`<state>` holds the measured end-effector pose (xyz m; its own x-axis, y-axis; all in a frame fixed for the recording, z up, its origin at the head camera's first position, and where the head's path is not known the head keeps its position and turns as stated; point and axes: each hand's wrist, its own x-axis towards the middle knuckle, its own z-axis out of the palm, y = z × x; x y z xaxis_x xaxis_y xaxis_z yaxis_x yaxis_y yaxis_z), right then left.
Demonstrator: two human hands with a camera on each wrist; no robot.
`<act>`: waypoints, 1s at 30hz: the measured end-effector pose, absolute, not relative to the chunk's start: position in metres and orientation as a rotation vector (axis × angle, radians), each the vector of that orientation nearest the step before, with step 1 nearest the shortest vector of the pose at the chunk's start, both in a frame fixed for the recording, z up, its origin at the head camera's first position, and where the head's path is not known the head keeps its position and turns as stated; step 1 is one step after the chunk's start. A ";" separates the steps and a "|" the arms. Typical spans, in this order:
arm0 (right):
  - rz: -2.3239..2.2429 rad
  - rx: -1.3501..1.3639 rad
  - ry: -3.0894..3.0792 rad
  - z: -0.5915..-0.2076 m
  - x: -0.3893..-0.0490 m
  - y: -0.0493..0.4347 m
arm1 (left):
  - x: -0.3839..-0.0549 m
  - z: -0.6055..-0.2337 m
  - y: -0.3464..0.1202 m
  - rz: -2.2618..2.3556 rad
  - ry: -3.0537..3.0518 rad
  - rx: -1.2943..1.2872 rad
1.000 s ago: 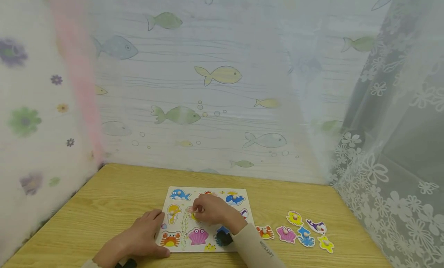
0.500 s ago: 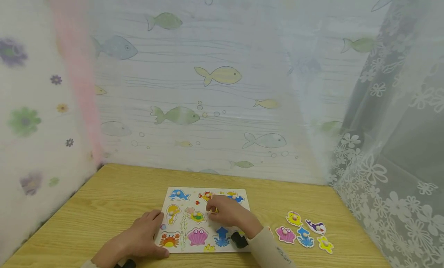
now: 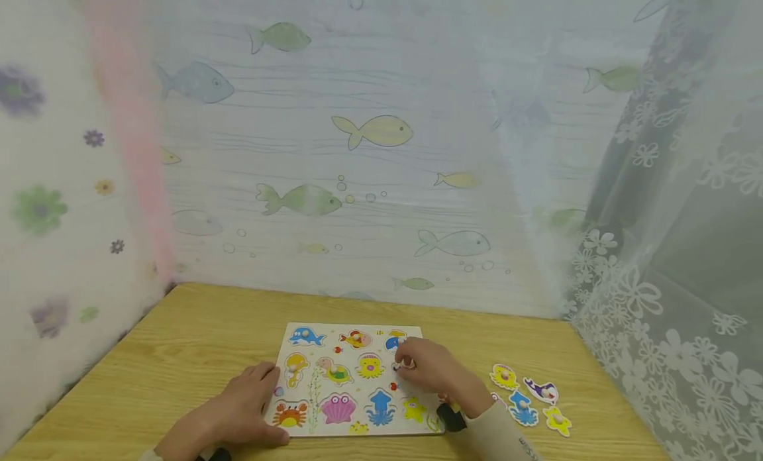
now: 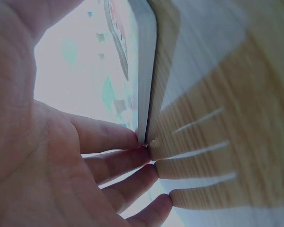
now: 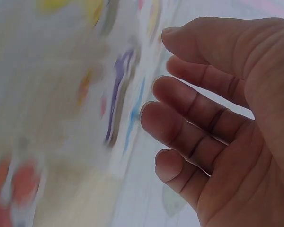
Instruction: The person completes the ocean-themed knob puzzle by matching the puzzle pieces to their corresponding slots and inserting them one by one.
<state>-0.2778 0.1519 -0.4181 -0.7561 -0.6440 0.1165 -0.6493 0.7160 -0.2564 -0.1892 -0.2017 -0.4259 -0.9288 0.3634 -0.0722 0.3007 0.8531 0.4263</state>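
Observation:
A pale wooden puzzle board [image 3: 334,328] with sea animals lies on the table. My left hand [image 3: 244,405] rests at its left edge, fingertips touching the board's side and the tabletop in the left wrist view. My right hand [image 3: 435,368] hovers over the board's right column, its fingers loosely bent with nothing between them in the right wrist view. It partly covers the blue whale piece [image 3: 392,343] and the purple shape below. Knobbed dolphin [image 3: 305,336], fish [image 3: 356,339], seahorse [image 3: 295,368] and turtle [image 3: 335,370] pieces sit in the board.
Loose knobbed pieces lie right of the board: a yellow octopus [image 3: 505,376], a purple whale [image 3: 541,390], a blue squid [image 3: 523,408] and a yellow starfish [image 3: 557,421]. My right forearm hides most of the pink shell. A fish-print curtain [image 3: 369,249] hangs behind the table [image 3: 197,342].
My right hand has moved right across the board, from the turtle to the right column, uncovering the turtle and the octopus picture. Its forearm now covers loose pieces. The left hand stays put.

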 end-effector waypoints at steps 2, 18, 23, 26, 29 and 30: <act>0.430 1.058 -2.901 -0.418 -0.277 0.161 | -0.189 -0.427 -0.202 0.631 2.878 0.525; 0.506 0.844 -2.908 -0.417 -0.267 0.233 | -0.189 -0.427 -0.201 0.592 2.895 0.552; 0.557 0.795 -2.917 -0.416 -0.267 0.253 | -0.188 -0.428 -0.202 0.593 2.908 0.569; 0.581 0.774 -2.914 -0.413 -0.267 0.264 | -0.187 -0.427 -0.202 0.607 2.916 0.585; 0.597 0.763 -2.921 -0.411 -0.268 0.275 | -0.187 -0.426 -0.202 0.618 2.919 0.594; 0.601 0.757 -2.926 -0.411 -0.268 0.278 | -0.186 -0.426 -0.202 0.620 2.917 0.592</act>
